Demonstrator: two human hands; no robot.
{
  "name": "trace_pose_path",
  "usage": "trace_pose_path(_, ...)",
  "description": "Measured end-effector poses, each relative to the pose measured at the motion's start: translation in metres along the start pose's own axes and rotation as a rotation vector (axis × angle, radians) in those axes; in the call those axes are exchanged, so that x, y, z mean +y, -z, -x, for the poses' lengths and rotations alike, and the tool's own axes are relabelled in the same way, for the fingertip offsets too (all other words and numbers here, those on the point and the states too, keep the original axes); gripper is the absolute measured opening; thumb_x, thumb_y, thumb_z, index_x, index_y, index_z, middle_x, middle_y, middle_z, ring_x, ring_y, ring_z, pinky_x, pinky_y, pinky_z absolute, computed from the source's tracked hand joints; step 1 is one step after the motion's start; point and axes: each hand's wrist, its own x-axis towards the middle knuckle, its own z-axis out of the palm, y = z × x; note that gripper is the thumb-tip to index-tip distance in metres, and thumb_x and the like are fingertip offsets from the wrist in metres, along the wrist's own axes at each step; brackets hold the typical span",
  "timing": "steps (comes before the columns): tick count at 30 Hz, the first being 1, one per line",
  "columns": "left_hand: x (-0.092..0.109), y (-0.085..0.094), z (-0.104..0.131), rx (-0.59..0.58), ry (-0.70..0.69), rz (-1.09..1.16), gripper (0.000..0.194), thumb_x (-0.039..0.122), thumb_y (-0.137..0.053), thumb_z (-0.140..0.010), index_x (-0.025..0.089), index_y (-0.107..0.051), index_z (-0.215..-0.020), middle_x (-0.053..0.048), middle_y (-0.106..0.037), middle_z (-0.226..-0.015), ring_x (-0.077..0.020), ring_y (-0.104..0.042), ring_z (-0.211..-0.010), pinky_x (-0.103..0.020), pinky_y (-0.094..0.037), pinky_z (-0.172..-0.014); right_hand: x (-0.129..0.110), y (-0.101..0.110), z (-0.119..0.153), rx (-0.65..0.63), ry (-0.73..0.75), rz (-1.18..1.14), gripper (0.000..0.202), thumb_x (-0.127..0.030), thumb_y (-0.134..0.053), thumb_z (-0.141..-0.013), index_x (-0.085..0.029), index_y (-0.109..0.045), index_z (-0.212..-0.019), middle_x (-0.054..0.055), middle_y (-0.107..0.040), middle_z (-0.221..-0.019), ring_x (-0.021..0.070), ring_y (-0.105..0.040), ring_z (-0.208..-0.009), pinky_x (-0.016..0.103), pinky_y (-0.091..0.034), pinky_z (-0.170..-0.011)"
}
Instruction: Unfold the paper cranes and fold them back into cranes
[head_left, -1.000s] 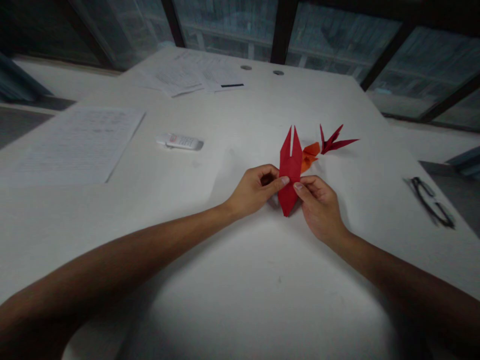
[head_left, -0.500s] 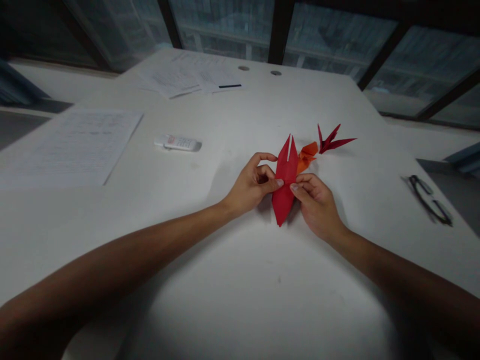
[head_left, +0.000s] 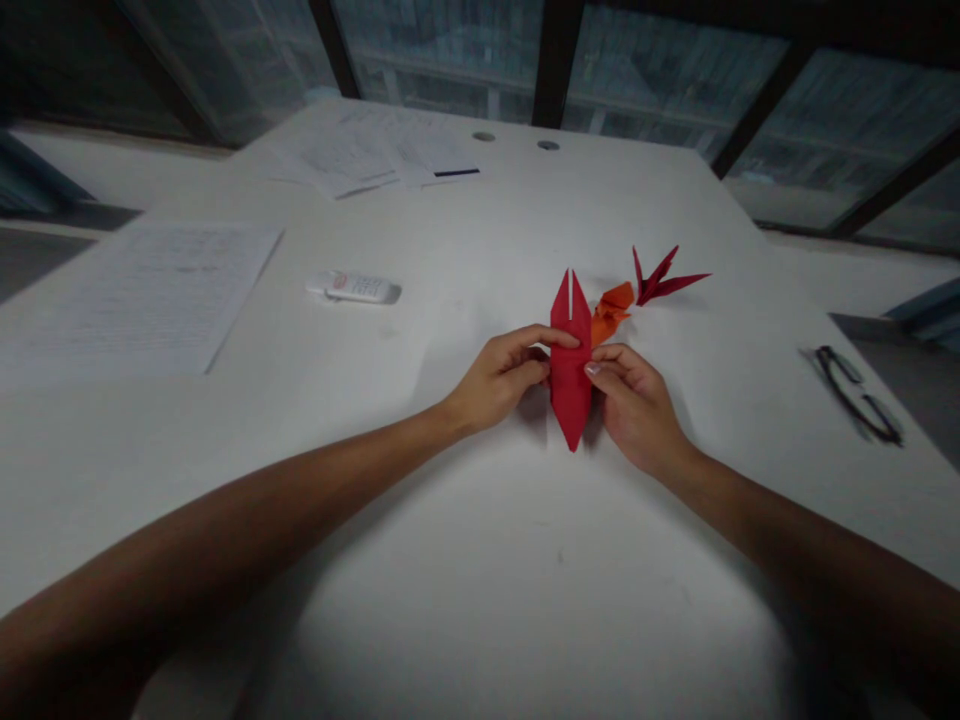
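Between my two hands is a red folded origami paper (head_left: pixel 572 400), long and diamond-like, with a slit splitting its far tip into two points. My left hand (head_left: pixel 504 372) grips its left edge, the index finger lying across the front and the thumb at the side. With thumb and fingers, my right hand (head_left: pixel 631 395) pinches the right edge near the middle. Just behind the paper lies an orange folded paper piece (head_left: pixel 613 308), partly hidden by it. Beyond that rests a dark red origami piece (head_left: pixel 660 283) with several pointed arms.
A white correction-tape-like item (head_left: pixel 354 287) lies left of my hands on the white table (head_left: pixel 465 560). Printed sheets (head_left: pixel 150 290) lie at the left, more papers (head_left: pixel 375 150) at the back with a dark strip (head_left: pixel 456 172). Eyeglasses (head_left: pixel 859 395) rest near the right edge.
The red paper has turned to stand straighter towards me. My left index finger has moved onto its front, and the left thumb has slid from the middle to the left edge.
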Motion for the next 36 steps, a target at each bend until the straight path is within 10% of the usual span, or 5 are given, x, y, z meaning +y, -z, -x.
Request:
trace_pose_path(15,-0.0048,0.0058,-0.0001,-0.072,-0.017,0.034,0.035,0.015,-0.071,-0.083,0.020,-0.068,-0.117,-0.005,-0.068,-0.095,-0.0172,-0.066,-0.088,-0.029,-0.052,-0.077,0.0021,0.0006,0.0039,-0.081,0.260,0.185,0.038,-0.023,-0.071,-0.092,-0.037,-0.062,-0.125,0.001,-0.067,-0.122,0.0184,-0.066,-0.095,0.036,-0.055,-0.083)
trace_pose_path(36,-0.0047,-0.0013,-0.0020,0.024,0.005,-0.117,0.029,0.042,-0.074,-0.090,0.015,-0.062,-0.092,-0.001,-0.064,-0.083,-0.0091,-0.054,-0.069,-0.022,-0.044,-0.063,0.0002,-0.0015,0.0057,-0.022,0.228,0.311,0.012,-0.038,-0.069,-0.096,-0.026,-0.067,-0.098,0.000,-0.069,-0.090,0.0169,-0.064,-0.084,0.032,-0.053,-0.079)
